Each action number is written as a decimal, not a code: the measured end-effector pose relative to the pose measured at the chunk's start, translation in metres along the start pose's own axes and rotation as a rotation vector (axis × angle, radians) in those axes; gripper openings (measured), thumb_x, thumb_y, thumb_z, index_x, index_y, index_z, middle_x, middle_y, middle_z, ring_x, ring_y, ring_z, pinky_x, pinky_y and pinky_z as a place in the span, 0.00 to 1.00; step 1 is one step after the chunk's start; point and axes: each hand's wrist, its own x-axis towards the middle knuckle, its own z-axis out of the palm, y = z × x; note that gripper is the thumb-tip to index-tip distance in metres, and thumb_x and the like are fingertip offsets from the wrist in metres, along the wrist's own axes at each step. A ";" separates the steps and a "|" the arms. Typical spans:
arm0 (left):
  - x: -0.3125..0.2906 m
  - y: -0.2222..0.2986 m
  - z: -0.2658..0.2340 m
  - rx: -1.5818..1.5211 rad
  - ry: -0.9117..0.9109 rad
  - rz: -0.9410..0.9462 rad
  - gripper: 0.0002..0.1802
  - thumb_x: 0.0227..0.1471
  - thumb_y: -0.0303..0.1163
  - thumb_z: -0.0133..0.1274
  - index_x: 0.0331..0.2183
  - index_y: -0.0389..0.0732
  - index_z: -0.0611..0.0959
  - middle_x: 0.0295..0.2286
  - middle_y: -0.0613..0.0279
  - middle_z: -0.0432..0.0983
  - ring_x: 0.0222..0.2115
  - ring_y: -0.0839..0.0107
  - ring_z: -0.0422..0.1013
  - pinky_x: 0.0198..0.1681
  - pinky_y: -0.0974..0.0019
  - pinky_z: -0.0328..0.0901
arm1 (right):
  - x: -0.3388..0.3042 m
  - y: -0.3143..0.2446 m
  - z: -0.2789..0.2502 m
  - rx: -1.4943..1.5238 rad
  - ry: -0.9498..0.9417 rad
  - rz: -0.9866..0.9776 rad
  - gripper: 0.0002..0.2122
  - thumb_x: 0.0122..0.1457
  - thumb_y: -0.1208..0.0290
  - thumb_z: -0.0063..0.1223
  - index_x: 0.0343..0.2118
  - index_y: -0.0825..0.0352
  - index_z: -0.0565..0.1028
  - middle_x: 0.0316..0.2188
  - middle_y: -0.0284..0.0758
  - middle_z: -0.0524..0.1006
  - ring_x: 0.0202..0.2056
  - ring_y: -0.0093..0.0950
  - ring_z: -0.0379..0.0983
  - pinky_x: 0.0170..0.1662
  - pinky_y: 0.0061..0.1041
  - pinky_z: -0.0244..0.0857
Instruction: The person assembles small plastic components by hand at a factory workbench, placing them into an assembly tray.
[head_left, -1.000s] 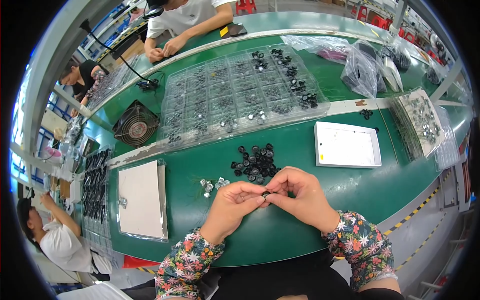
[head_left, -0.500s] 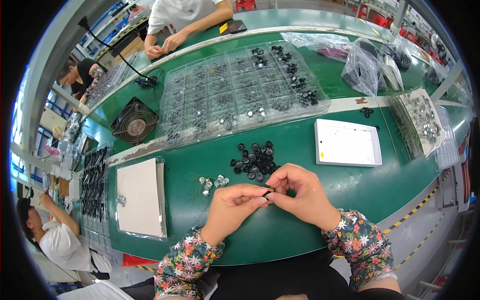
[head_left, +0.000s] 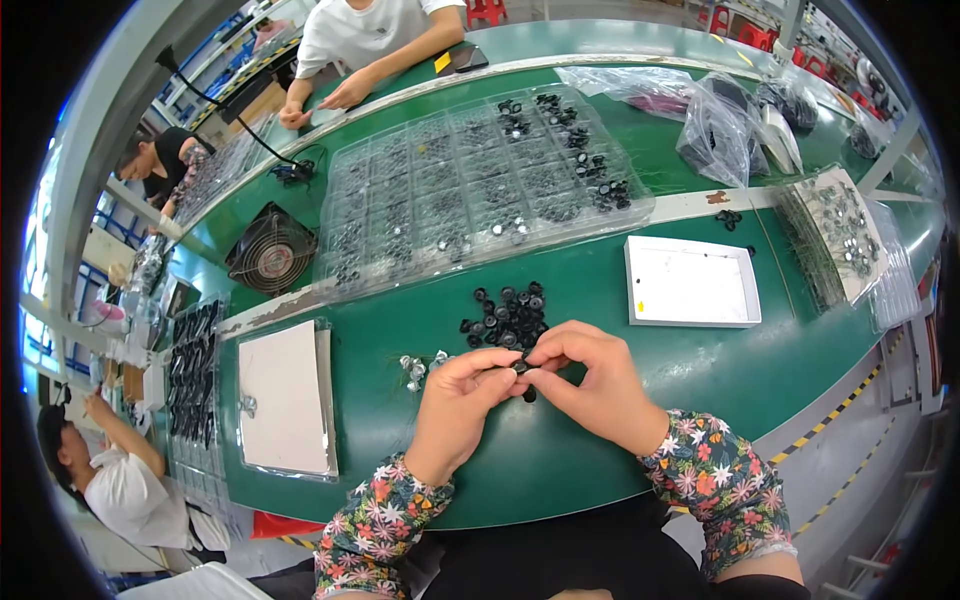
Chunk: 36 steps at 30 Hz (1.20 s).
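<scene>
Between the fingertips of both hands is a small round black part, held just in front of the pile. My left hand pinches it with thumb and forefinger, and my right hand grips its other side the same way. The fingers cover most of it. Just below them shows another small black piece; whether it hangs or lies on the table I cannot tell. A loose pile of round black parts lies beyond my fingers. Silvery pieces with thin wires lie beside my left hand.
A large clear compartment tray with small parts spans the far side. An open white box stands right, near a board of wired silvery pieces. At left are a beige board and a black fan. A co-worker sits opposite.
Both my hands have shifted slightly left and away from me, still pinching together. A black piece now shows below my fingertips. The co-worker's hands opposite have moved apart.
</scene>
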 end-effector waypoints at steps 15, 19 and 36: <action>0.000 -0.006 0.009 0.432 0.084 0.149 0.08 0.50 0.18 0.52 0.35 0.33 0.81 0.28 0.63 0.79 0.28 0.81 0.74 0.32 0.78 0.69 | 0.001 0.000 0.011 -0.560 0.115 -0.330 0.06 0.41 0.76 0.58 0.22 0.64 0.71 0.25 0.31 0.72 0.26 0.33 0.70 0.32 0.32 0.63; 0.000 -0.012 0.008 0.434 0.101 0.155 0.06 0.50 0.18 0.53 0.33 0.33 0.82 0.27 0.66 0.78 0.26 0.84 0.72 0.29 0.79 0.67 | 0.000 -0.002 0.013 -0.561 0.103 -0.307 0.06 0.40 0.78 0.57 0.21 0.65 0.70 0.23 0.32 0.69 0.24 0.34 0.68 0.31 0.32 0.62; 0.001 0.008 0.006 0.357 0.033 0.062 0.12 0.49 0.18 0.52 0.38 0.33 0.81 0.30 0.61 0.78 0.31 0.77 0.76 0.37 0.75 0.71 | 0.004 0.003 0.009 -0.280 0.022 -0.072 0.05 0.43 0.83 0.56 0.23 0.71 0.72 0.24 0.38 0.74 0.27 0.32 0.72 0.31 0.25 0.66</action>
